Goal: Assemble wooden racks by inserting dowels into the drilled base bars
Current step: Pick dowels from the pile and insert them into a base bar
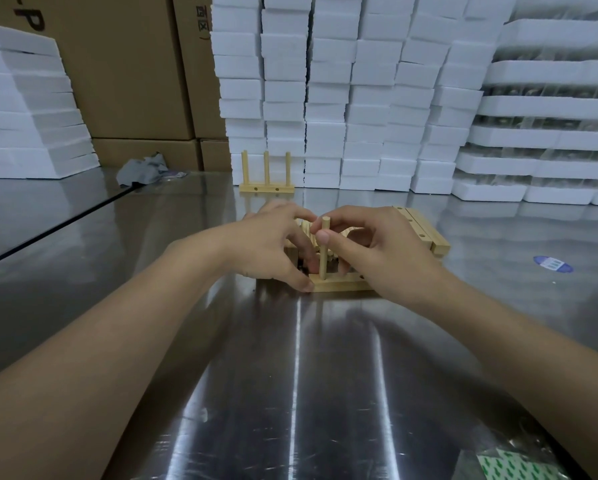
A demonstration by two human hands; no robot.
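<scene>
Dowel (324, 249) standing upright in a hole near the left end of the bar (342, 287), which lies flat at the middle of the desk (290, 375), its long side parallel to the near edge. The right hand (377, 251) pinches the dowel just below its top: the thumb presses the near side and the curled fingers (339, 220) close on the far side. The left hand (273, 244) holds the left end of the bar, with the thumb tip on its front corner and the other fingers curled behind it; whether they also touch the dowel cannot be told. Loose wooden pieces lie just behind the bar, mostly hidden by both hands. Spare bars (425, 233), drilled, are stacked just behind the right hand. A finished rack (266, 174) with three upright dowels stands toward the far edge, against stacked foam blocks (342, 98). Cartons (128, 64) rise beyond the far-left corner, with a grey cloth (141, 171) on the desk before them. A blue sticker (553, 264) lies toward the right edge. A green-and-white sheet (508, 465) lies at the near-right corner.
</scene>
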